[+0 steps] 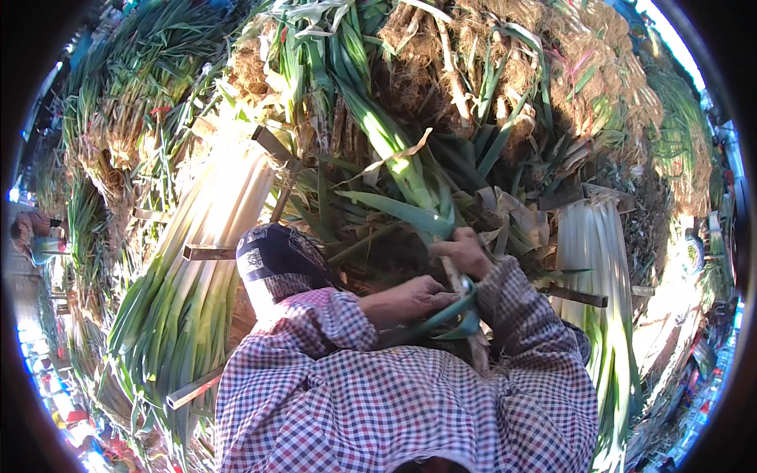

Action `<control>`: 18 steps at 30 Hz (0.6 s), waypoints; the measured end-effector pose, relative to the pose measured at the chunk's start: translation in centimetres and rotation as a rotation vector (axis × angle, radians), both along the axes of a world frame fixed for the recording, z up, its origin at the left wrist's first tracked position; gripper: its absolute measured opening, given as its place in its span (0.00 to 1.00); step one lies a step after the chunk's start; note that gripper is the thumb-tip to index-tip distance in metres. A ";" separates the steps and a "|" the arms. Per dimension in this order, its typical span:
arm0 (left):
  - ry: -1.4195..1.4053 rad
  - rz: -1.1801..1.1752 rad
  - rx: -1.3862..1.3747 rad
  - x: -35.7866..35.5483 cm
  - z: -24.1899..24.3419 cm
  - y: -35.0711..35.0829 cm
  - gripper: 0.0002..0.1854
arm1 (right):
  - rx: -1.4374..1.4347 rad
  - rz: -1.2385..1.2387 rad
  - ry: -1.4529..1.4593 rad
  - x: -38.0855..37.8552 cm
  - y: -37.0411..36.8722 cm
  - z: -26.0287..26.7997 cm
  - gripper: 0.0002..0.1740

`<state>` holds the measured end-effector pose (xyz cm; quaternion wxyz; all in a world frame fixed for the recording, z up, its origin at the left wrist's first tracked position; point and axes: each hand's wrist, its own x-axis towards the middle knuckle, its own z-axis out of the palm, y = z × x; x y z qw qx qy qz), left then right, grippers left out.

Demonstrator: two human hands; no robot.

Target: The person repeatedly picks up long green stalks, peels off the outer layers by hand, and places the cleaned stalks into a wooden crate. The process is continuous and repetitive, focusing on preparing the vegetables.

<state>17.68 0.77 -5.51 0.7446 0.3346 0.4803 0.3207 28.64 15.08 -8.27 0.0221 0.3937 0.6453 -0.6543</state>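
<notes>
One long leek lies slantwise before me, its green leaves pointing away and its pale root end near my chest. My right hand is closed around its stalk. Just below, my left hand has its fingertips at the same stalk, beside a peeled-back green leaf that curls round it. Whether those fingers pinch the leaf is hidden. On my left, a stack of trimmed leeks with white stalks rests on a metal rack. A smaller stack of trimmed leeks is on my right.
Untrimmed leeks with bushy roots are heaped ahead. Stripped leaves litter the ground between my legs. Square metal bars jut out at either side. More leek bundles lie far left, and another person is at the left edge.
</notes>
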 end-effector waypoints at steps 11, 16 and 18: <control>-0.394 0.729 0.390 -9.3 2.3 1.9 0.29 | 0.265 -0.015 0.374 4.1 -6.3 9.7 0.21; -0.505 0.815 0.422 -9.6 6.4 1.7 0.14 | 0.394 0.056 0.509 0.6 -6.9 8.1 0.16; -0.396 0.814 0.412 -10.0 7.7 0.3 0.14 | 0.517 0.045 0.486 -0.4 -5.8 6.3 0.16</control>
